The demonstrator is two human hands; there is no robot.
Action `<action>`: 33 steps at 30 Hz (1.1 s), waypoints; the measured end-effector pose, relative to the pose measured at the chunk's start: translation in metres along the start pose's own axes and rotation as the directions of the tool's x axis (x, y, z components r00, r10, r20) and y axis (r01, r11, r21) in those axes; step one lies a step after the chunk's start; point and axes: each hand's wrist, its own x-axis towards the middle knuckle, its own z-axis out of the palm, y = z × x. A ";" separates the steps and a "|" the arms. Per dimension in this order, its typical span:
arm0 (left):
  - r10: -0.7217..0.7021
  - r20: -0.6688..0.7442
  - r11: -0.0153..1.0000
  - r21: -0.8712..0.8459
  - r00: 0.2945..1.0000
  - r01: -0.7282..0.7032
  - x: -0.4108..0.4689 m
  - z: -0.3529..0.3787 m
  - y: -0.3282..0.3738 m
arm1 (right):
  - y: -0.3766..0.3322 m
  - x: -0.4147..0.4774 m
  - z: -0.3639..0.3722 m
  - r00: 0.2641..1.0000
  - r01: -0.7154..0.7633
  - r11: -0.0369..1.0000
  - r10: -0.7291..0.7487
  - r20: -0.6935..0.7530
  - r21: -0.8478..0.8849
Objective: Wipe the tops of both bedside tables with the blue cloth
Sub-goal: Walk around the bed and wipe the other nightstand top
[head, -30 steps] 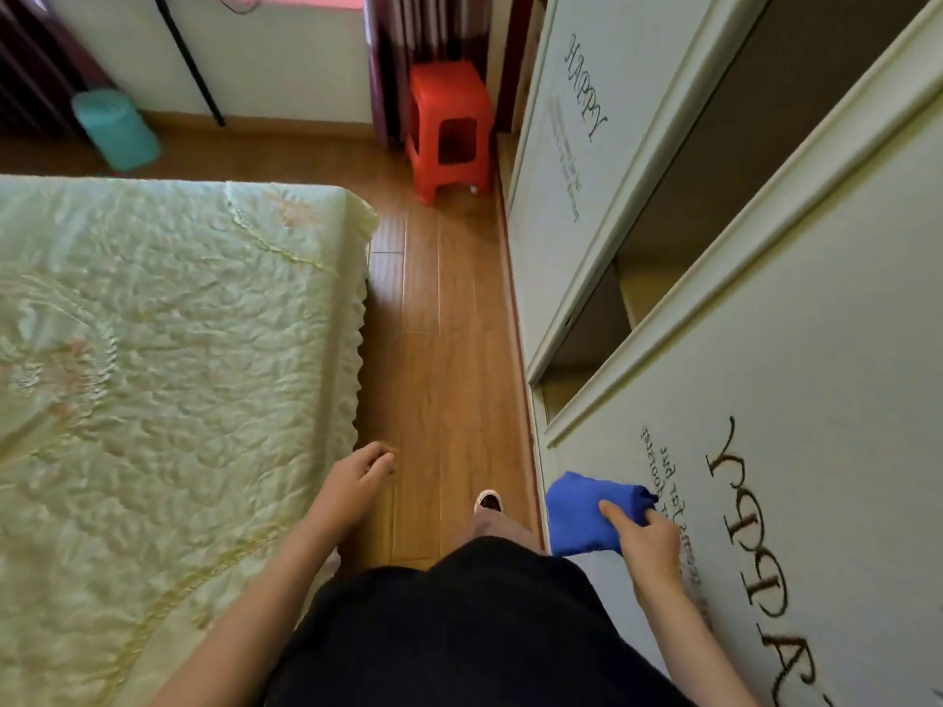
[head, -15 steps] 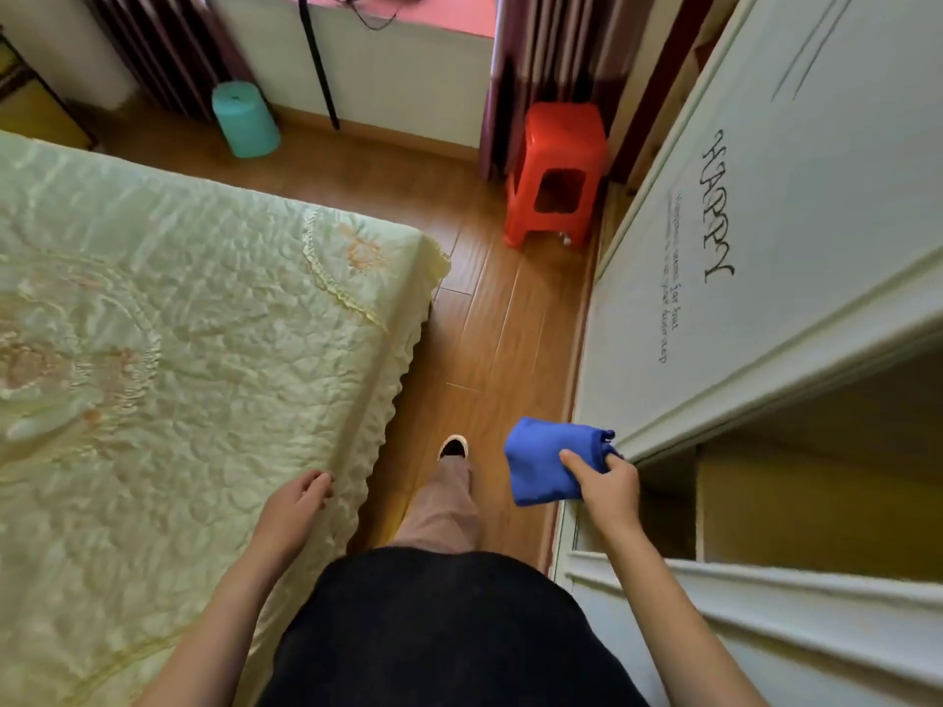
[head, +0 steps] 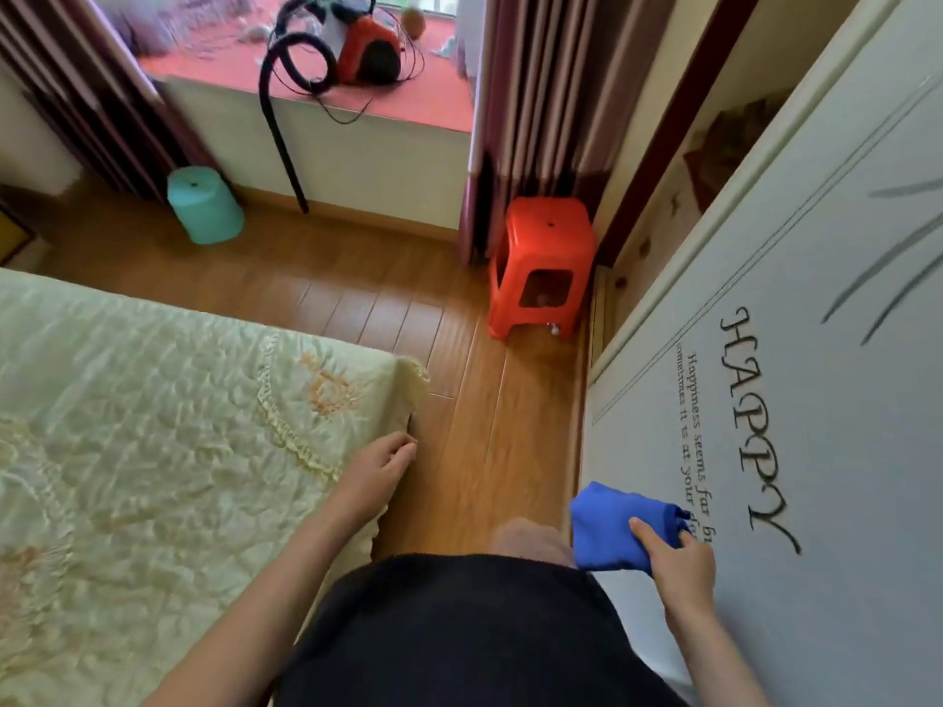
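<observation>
The blue cloth (head: 610, 525) is folded into a pad and held in my right hand (head: 676, 558), low at the right, close to the white wardrobe door. My left hand (head: 380, 464) hangs beside the foot corner of the bed, fingers loosely curled and apart, holding nothing. No bedside table shows in this view.
A bed with a pale green quilt (head: 153, 451) fills the left. A white wardrobe (head: 816, 400) with "HAPPY" lettering lines the right. A narrow strip of wooden floor (head: 490, 426) runs ahead to a red plastic stool (head: 546, 257), a teal stool (head: 204, 209), curtains and a window ledge with a vacuum cleaner (head: 357, 48).
I have walked forward along the gap between bed and wardrobe, reaching the foot corner of the bed. The stool and window are nearer. The cloth stays in my right hand.
</observation>
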 end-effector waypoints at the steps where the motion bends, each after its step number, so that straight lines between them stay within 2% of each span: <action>1: 0.009 0.003 1.000 -0.006 1.000 -0.009 0.019 -0.003 0.009 | -0.012 0.015 0.005 1.000 -0.003 1.000 0.003 -0.008 -0.004; 6: -0.016 -0.009 1.000 -0.011 1.000 0.016 0.107 -0.012 0.037 | -0.071 0.100 0.049 1.000 -0.001 1.000 0.001 0.008 0.006; 11: -0.171 -0.149 0.981 -0.116 0.974 0.155 0.193 -0.033 0.045 | -0.158 0.200 0.119 0.989 0.062 0.998 -0.059 0.134 -0.013; 15: -0.306 -0.259 0.947 -0.185 0.916 0.264 0.235 -0.055 0.052 | -0.246 0.267 0.183 0.948 0.175 0.981 -0.146 0.283 -0.082; 21: -0.500 -0.366 0.855 -0.351 0.785 0.381 0.289 -0.097 0.061 | -0.361 0.320 0.275 0.849 0.332 0.937 -0.247 0.468 -0.109; 25: -0.563 -0.391 0.813 -0.423 0.728 0.401 0.345 -0.123 0.061 | -0.406 0.358 0.341 0.815 0.372 0.918 -0.254 0.520 -0.135; 30: -0.621 -0.368 0.756 -0.513 0.692 0.407 0.430 -0.170 0.053 | -0.462 0.403 0.428 0.810 0.395 0.900 -0.246 0.533 -0.185; 33: -0.611 -0.354 0.761 -0.509 0.708 0.402 0.483 -0.216 0.055 | -0.504 0.428 0.475 0.813 0.422 0.882 -0.267 0.517 -0.208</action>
